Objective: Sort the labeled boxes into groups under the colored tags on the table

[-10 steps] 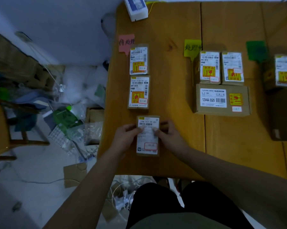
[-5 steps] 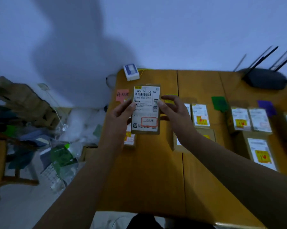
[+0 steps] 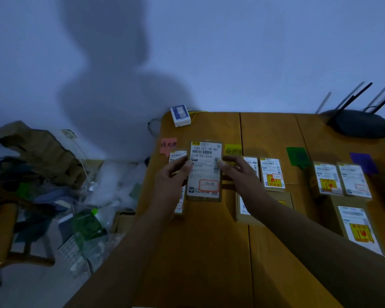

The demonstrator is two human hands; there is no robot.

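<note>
Both my hands hold one labeled box up over the wooden table.

My left hand [image 3: 171, 181] and right hand [image 3: 240, 174] pinch the box [image 3: 204, 172] by its long edges, label facing me, lifted off the table [image 3: 200, 252]. Beyond it lie a pink tag [image 3: 168, 145], a yellow tag [image 3: 233, 149], a green tag [image 3: 297, 156] and a purple tag [image 3: 362, 162], with sorted boxes beneath them. A router [image 3: 358, 123] sits at the far right.
</note>
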